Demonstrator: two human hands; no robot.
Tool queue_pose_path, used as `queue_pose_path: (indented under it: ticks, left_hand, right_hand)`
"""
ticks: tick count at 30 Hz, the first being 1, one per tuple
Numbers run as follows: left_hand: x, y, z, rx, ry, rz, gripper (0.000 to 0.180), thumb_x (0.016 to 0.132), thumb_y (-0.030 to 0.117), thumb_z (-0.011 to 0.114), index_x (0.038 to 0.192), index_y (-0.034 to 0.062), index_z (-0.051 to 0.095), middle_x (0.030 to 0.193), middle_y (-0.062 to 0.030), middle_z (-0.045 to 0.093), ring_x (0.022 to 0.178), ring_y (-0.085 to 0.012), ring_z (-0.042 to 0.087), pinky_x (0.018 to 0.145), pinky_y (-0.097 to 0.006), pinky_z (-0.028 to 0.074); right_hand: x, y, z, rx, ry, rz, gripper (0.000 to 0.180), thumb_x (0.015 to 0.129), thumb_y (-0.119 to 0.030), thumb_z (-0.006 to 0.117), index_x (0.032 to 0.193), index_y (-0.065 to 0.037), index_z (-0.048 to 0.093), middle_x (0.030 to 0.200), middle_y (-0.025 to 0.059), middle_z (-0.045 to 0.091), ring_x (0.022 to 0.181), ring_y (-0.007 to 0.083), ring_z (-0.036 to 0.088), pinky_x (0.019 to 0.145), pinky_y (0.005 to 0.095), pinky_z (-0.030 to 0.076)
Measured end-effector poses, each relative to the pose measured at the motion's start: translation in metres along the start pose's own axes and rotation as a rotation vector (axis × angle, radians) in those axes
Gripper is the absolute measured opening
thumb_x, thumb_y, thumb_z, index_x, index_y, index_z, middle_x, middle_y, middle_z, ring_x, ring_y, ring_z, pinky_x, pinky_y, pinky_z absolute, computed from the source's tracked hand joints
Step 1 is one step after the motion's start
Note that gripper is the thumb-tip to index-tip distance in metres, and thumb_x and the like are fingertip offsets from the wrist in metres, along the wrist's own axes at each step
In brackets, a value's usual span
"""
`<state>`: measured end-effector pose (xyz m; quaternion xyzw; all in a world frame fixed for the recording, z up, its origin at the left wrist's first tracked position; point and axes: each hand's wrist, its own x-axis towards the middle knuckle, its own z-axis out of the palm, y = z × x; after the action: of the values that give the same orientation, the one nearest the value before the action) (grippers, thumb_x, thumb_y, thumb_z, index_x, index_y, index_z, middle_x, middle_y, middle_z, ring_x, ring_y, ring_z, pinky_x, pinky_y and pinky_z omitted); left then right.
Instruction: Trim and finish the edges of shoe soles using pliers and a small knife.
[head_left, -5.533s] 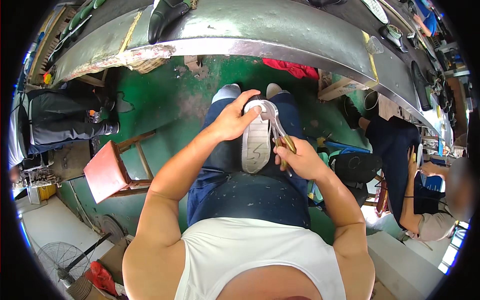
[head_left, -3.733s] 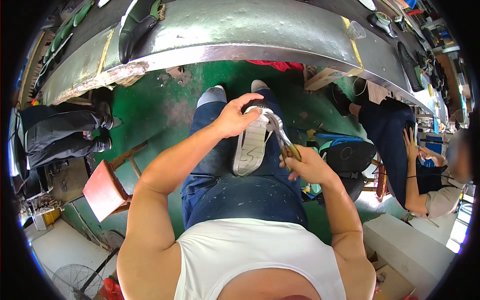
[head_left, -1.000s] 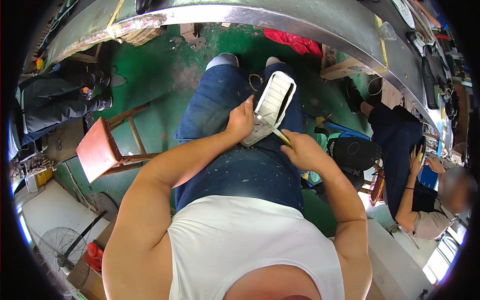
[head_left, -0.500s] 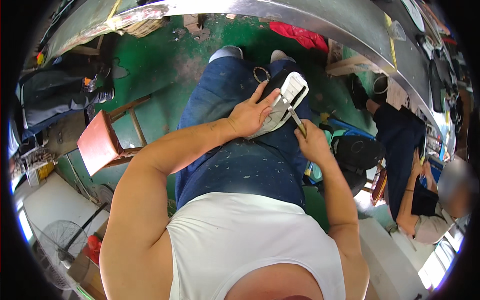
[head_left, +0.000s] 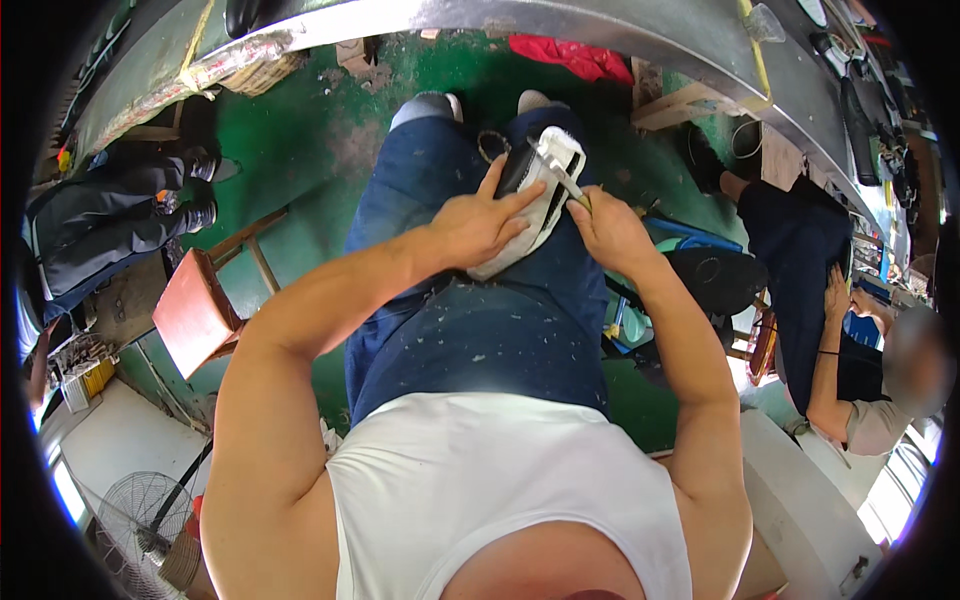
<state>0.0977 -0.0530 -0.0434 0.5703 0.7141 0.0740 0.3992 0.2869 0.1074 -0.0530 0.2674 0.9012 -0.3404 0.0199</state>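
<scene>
Left hand (head_left: 478, 226) lay flat, fingers spread, pinning white shoe (head_left: 535, 205) on the right thigh. Right hand (head_left: 610, 225) was closed around a metal pincer tool (head_left: 560, 177) biting the shoe's far edge. Shoe looked light, upper soft, sole stiff; best held by the sole. White upper, dark inside. Green floor (head_left: 310, 150) beyond.

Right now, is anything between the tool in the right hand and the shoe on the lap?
Nothing visible. The right hand holds the metal tool with its tip already on the white shoe, which the left hand presses onto the thigh.
</scene>
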Motion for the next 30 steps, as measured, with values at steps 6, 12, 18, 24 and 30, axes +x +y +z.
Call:
queue_pose_path:
  ticks: [6,12,18,24,30]
  left_hand:
    - [-0.020,-0.022,0.053,-0.676,0.316,-0.125,0.078,0.097,0.029,0.060,0.156,-0.0013,0.020,0.146,-0.0325,0.044,0.132,-0.0388,0.051,0.111,-0.038,0.038]
    - [-0.029,-0.024,0.025,-0.566,0.105,-0.066,0.100,0.083,0.024,0.075,0.158,-0.0002,0.013,0.143,-0.0321,0.047,0.129,-0.0379,0.054,0.109,-0.038,0.040]
    - [-0.050,-0.009,-0.053,-0.006,0.398,0.234,0.074,0.076,0.011,0.073,0.141,-0.0013,0.040,0.125,-0.0272,0.061,0.115,-0.0445,0.059,0.098,-0.044,0.049]
    - [-0.037,0.037,-0.111,-0.501,0.643,0.366,0.065,0.076,0.014,0.086,0.129,0.0043,0.051,0.106,-0.0120,0.072,0.095,-0.0157,0.068,0.082,-0.033,0.055]
    - [0.046,0.020,-0.112,-0.705,0.133,-0.047,0.055,0.080,0.033,0.083,0.112,-0.0066,0.063,0.104,-0.0140,0.071,0.091,-0.0163,0.066,0.081,-0.032,0.054]
  right_hand:
    - [-0.019,-0.030,-0.022,0.143,-0.169,0.109,0.036,0.101,-0.035,0.052,0.107,0.001,0.058,0.091,0.0267,0.066,0.092,0.0464,0.063,0.079,0.0524,0.049]
    - [-0.045,-0.014,0.016,0.266,-0.178,0.112,0.040,0.101,-0.035,0.053,0.116,0.001,0.059,0.096,0.0256,0.066,0.094,0.0451,0.064,0.083,0.0480,0.050]
    - [-0.081,0.014,0.047,0.667,0.128,0.153,0.027,0.098,-0.020,0.058,0.115,0.001,0.058,0.090,0.0085,0.066,0.086,0.0154,0.065,0.080,0.0304,0.051]
    - [-0.085,0.014,0.051,0.750,0.191,0.168,0.022,0.097,-0.014,0.058,0.112,0.001,0.057,0.095,0.0071,0.066,0.088,0.0150,0.063,0.083,0.0297,0.050]
    - [-0.076,0.009,0.024,0.609,0.044,0.225,0.026,0.102,-0.016,0.052,0.119,0.002,0.057,0.091,0.0050,0.066,0.081,0.0109,0.059,0.071,0.0267,0.047]
